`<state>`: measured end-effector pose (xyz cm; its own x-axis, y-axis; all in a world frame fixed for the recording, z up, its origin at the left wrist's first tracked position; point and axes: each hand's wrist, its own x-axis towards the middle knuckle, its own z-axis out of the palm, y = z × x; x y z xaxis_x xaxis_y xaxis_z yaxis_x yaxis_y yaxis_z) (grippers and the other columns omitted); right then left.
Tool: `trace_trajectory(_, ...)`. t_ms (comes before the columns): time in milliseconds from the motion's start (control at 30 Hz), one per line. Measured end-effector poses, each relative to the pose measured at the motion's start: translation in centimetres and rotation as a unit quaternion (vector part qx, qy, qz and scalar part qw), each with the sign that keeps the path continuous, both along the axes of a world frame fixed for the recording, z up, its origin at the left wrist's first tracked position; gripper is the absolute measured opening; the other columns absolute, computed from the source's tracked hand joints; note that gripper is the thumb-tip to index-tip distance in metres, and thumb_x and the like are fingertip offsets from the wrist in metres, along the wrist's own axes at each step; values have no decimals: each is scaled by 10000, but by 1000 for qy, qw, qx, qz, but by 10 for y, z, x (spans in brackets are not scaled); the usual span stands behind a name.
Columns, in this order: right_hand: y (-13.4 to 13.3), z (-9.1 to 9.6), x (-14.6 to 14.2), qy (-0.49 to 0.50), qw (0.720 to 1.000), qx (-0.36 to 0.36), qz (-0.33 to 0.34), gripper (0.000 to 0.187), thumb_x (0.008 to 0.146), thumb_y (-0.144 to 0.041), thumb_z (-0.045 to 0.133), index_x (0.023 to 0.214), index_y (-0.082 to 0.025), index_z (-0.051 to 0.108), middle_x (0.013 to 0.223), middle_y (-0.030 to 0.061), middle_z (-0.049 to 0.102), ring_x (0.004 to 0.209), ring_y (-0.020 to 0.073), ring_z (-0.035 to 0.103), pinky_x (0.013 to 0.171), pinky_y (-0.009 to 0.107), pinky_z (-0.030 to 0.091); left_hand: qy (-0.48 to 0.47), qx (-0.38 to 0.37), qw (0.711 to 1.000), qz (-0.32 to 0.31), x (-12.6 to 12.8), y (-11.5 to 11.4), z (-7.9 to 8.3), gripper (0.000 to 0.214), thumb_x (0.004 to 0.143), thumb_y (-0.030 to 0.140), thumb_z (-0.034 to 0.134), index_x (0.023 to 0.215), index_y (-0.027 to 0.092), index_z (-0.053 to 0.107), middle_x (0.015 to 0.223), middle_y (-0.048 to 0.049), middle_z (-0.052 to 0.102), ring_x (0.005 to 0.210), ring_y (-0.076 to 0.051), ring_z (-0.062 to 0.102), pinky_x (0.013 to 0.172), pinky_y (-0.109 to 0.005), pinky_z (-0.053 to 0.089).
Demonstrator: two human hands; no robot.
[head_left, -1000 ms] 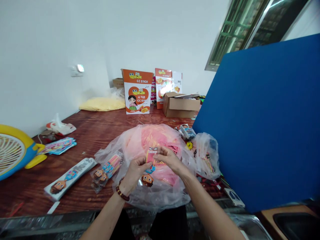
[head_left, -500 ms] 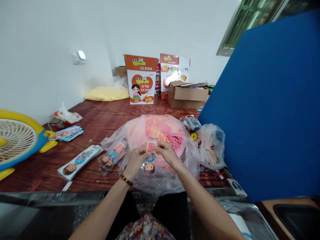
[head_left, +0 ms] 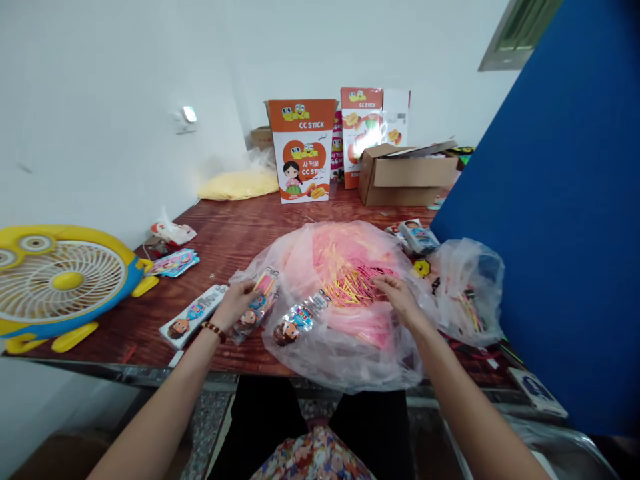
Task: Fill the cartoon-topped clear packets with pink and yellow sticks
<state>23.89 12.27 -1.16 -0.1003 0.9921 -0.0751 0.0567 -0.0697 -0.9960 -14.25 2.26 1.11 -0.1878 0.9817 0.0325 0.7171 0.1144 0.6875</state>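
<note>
My left hand (head_left: 239,307) is closed on a clear packet (head_left: 266,285) with pink sticks inside, over a small pile of cartoon-printed packets (head_left: 249,321). My right hand (head_left: 400,299) reaches in from the right to the loose pink sticks (head_left: 367,283) in a big translucent plastic bag (head_left: 345,370). Its fingertips pinch at the sticks; how many they hold is too small to tell. Yellow sticks (head_left: 345,293) lie mixed among the pink ones. Between the hands, a shiny cartoon-printed packet (head_left: 300,319) lies on the front of the bag.
A stack of flat printed packets (head_left: 195,313) lies left of my left hand, near a yellow-and-blue fan (head_left: 65,280). Printed cartons (head_left: 305,153) and a brown box (head_left: 405,180) stand behind. Right are a smaller clear bag (head_left: 470,287) and a blue panel (head_left: 565,233).
My hands have parted from the packet they held together. The left has moved left to the pile with the packet, the right to the loose sticks. The view has shifted.
</note>
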Motion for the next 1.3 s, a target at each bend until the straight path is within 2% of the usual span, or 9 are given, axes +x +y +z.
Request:
trace_trajectory(100,13,-10,14,-51,998,-5,-25,259,635,-398,664,763,-174,656,673,13,641,615,157,591,572,266,439,64,-14,998,14,-20,15,0,207,720,361,573,763,184,671,646,-19,642,661,-213,606,629,-290,463)
trace_trajectory(200,21,-12,19,-168,985,41,21,182,687,-314,597,763,-167,672,677,13,654,628,159,587,593,264,438,135,8,989,58,-18,17,-9,308,731,336,587,977,166,659,870,-114,685,848,-300,636,745,-382,472)
trace_trajectory(300,26,-9,13,-322,934,108,105,182,744,-223,541,784,-154,705,778,36,699,720,162,608,677,259,444,206,112,970,69,5,6,-20,362,846,364,518,1133,157,594,1042,-164,666,974,-318,615,839,-434,462)
trace_trajectory(433,28,-1,-4,-495,840,128,183,258,805,-161,487,877,-154,734,884,51,717,834,167,628,745,238,425,187,218,957,-49,57,-13,-31,250,945,368,438,1008,195,607,938,-95,681,907,-260,626,862,-396,471)
trace_trajectory(567,25,5,-12,-554,808,90,181,224,812,-233,557,913,-130,728,925,111,721,866,209,636,737,258,424,240,197,947,-78,96,-23,-41,292,924,423,510,1086,195,594,1014,-106,663,985,-291,599,905,-446,443)
trace_trajectory(700,21,11,-11,-591,781,50,194,295,772,-341,654,969,-131,714,984,146,723,894,251,652,732,283,444,259,167,949,-62,104,-20,-45,341,886,452,571,1102,188,580,1008,-109,633,957,-304,586,845,-433,447)
trace_trajectory(833,21,15,-9,-603,769,37,208,274,757,-346,672,948,-154,711,989,139,729,909,262,663,747,296,450,209,178,959,-64,105,-15,-40,195,875,370,588,961,197,567,925,-86,622,892,-279,587,798,-393,443)
trace_trajectory(967,24,13,-14,-598,779,54,183,353,856,-450,576,1012,-150,678,1059,146,716,969,267,655,784,311,448,153,161,973,-70,108,-14,-39,115,886,309,552,821,215,537,830,-61,643,830,-261,603,766,-378,433)
trace_trajectory(1300,24,4,-59,-600,780,55,167,350,843,-322,561,1136,-151,644,1191,162,675,1118,302,615,961,419,407,111,160,979,-64,108,-16,-30,107,913,288,516,912,216,595,904,-58,724,847,-261,658,799,-380,438)
